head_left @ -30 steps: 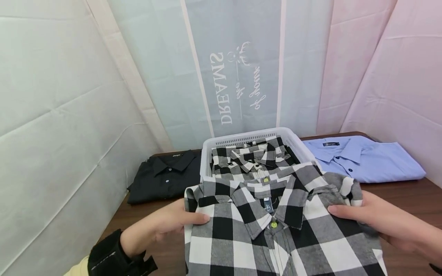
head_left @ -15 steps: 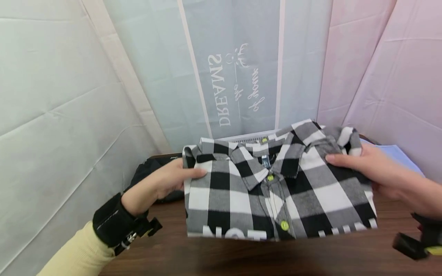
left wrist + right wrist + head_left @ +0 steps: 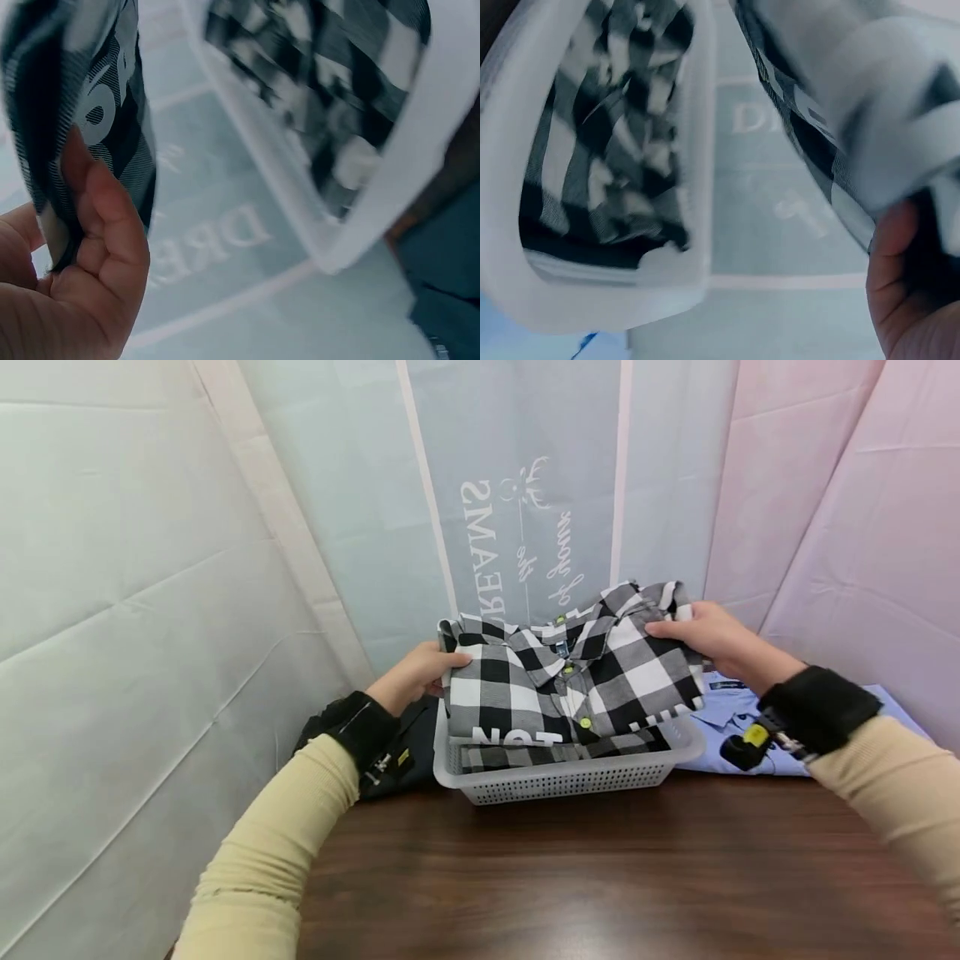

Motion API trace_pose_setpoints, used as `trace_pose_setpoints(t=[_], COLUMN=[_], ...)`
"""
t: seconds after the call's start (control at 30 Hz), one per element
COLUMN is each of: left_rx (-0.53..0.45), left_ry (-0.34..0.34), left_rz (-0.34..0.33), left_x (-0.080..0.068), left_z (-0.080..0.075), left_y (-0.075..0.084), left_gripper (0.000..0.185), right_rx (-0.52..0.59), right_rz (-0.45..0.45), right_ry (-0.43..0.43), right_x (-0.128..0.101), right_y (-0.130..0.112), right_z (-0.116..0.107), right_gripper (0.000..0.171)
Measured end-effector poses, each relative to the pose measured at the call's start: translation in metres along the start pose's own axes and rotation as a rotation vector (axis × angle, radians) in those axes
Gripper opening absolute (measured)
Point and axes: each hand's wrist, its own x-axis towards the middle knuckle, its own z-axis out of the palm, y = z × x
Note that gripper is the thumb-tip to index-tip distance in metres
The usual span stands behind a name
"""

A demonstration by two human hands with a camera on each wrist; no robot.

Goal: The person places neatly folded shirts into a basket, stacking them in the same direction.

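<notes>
A folded black, grey and white checked shirt (image 3: 510, 689) with yellow-green buttons hangs over the white basket (image 3: 570, 783) in the head view. My left hand (image 3: 422, 670) pinches its left edge, thumb on top. At the opposite edge my right hand (image 3: 712, 633) grips it the same way. Inside the basket lies another checked shirt (image 3: 555, 753), mostly hidden from the head. Both wrist views show the basket's inside: the lower shirt (image 3: 330, 82) in the left one, and the same shirt (image 3: 607, 150) in the right one, with a gap between it and the held shirt.
A folded black shirt (image 3: 416, 743) lies left of the basket, partly behind the left wrist. On the right is a folded light blue shirt (image 3: 723, 731). The dark wooden table (image 3: 525, 877) reaches toward me. A printed curtain (image 3: 540, 460) hangs behind.
Both hands have carried the checked shirt up and away from me, from in front of the basket to over it. The basket's front wall and the table before it now show.
</notes>
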Motion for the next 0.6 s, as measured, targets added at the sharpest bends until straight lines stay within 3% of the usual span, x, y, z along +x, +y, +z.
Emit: trace_pose_setpoints(t=[0.2, 0.23, 0.37, 0.4, 0.43, 0.6], left_rx=[0.050, 0.039, 0.113, 0.126, 0.151, 0.267], left_ry=[0.023, -0.002, -0.012, -0.028, -0.030, -0.059], left_rz=[-0.047, -0.046, -0.091, -0.085, -0.094, -0.119], left_x=[0.036, 0.052, 0.089, 0.089, 0.101, 0.134], left_z=[0.011, 0.010, 0.018, 0.020, 0.021, 0.024], left_y=[-0.019, -0.029, -0.057, -0.061, -0.070, -0.100], left_gripper=[0.031, 0.031, 0.032, 0.030, 0.029, 0.024], right_rx=[-0.184, -0.229, -0.402, -0.433, -0.458, -0.514], right_rz=[0.011, 0.003, -0.034, -0.036, -0.038, -0.026], right_ry=[-0.029, -0.027, -0.033, -0.038, -0.047, -0.108], right_x=[0.039, 0.045, 0.057, 0.059, 0.060, 0.064], right_y=[0.026, 0.030, 0.043, 0.046, 0.048, 0.054], right_z=[0.008, 0.009, 0.015, 0.016, 0.017, 0.019], right_gripper=[0.030, 0.031, 0.034, 0.034, 0.033, 0.028])
